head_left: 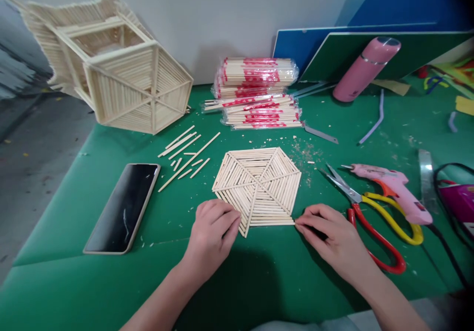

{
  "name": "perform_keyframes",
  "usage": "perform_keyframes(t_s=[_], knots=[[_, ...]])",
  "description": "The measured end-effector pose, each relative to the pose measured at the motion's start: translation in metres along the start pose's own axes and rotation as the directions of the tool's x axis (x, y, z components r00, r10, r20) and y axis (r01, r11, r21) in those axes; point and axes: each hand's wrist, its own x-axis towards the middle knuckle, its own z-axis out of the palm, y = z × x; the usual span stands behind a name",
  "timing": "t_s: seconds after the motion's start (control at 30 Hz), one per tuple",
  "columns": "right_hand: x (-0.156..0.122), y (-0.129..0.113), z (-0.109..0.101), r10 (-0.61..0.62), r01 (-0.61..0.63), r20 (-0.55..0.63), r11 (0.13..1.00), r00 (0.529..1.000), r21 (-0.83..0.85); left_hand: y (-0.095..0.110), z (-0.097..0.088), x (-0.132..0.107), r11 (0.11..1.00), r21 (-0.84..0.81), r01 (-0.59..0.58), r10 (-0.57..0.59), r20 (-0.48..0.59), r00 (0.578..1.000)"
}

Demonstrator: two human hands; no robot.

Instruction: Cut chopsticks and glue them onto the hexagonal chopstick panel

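Observation:
A hexagonal panel of thin wooden sticks [272, 170] lies flat on the green table, with sticks crossing at its middle like spokes. My right hand [331, 235] pinches the right end of a wooden stick [272, 224] along the panel's near edge. At the near left edge, my left hand [215, 227] has its fingers curled together against the panel; what its fingertips hold, if anything, is hidden. Loose cut sticks [192, 158] of mixed lengths lie beyond my left hand. To the right of the panel rest scissors [355, 196] with one red and one yellow handle, blades apart.
A pink glue gun [398, 188] lies by the scissors, its cord running right. A phone [122, 207] is at the left. Behind stand a larger stick structure [126, 84], wrapped chopstick packs [259, 89] and a tilted pink bottle [366, 69]. A small blade [321, 134] lies near the packs.

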Motion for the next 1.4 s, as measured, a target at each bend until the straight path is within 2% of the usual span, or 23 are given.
perform_keyframes(t_s=[0.37, 0.63, 0.77, 0.93, 1.03, 1.1, 1.2, 1.3, 1.4], knots=[[0.001, 0.002, 0.000, -0.038, 0.038, -0.014, 0.998, 0.999, -0.041, 0.000, 0.003, 0.000, 1.000, 0.001, -0.013, 0.013, 0.004, 1.000], [0.004, -0.003, -0.004, -0.041, 0.046, 0.048, 0.995, 0.998, -0.093, 0.003, 0.002, 0.003, 0.998, 0.063, -0.012, 0.011, 0.021, 1.000], [0.007, -0.004, -0.005, -0.074, 0.082, 0.068, 0.989, 0.995, -0.121, 0.003, 0.002, 0.003, 0.998, 0.064, -0.015, 0.015, -0.008, 1.000], [0.008, -0.006, -0.008, -0.089, 0.105, 0.123, 0.986, 0.988, -0.130, 0.018, 0.000, 0.008, 0.999, 0.052, -0.014, 0.014, -0.013, 1.000], [0.006, -0.011, -0.013, -0.079, 0.101, 0.161, 0.986, 0.984, -0.131, 0.039, 0.007, 0.013, 0.998, 0.010, -0.055, 0.054, 0.026, 0.998], [0.003, -0.016, -0.018, -0.083, 0.105, 0.166, 0.986, 0.983, -0.130, 0.055, 0.015, 0.015, 0.992, 0.011, -0.125, 0.124, 0.072, 0.990], [-0.004, -0.023, -0.027, -0.103, 0.121, 0.146, 0.985, 0.984, -0.122, 0.074, 0.028, 0.017, 0.975, 0.100, -0.197, 0.171, 0.224, 0.959], [-0.009, -0.028, -0.033, -0.117, 0.131, 0.117, 0.984, 0.986, -0.123, 0.083, 0.032, 0.019, 0.964, 0.102, -0.247, 0.204, 0.317, 0.926], [-0.011, -0.032, -0.033, -0.133, 0.145, 0.102, 0.982, 0.986, -0.121, 0.085, 0.029, 0.021, 0.965, 0.082, -0.250, 0.206, 0.354, 0.912]])
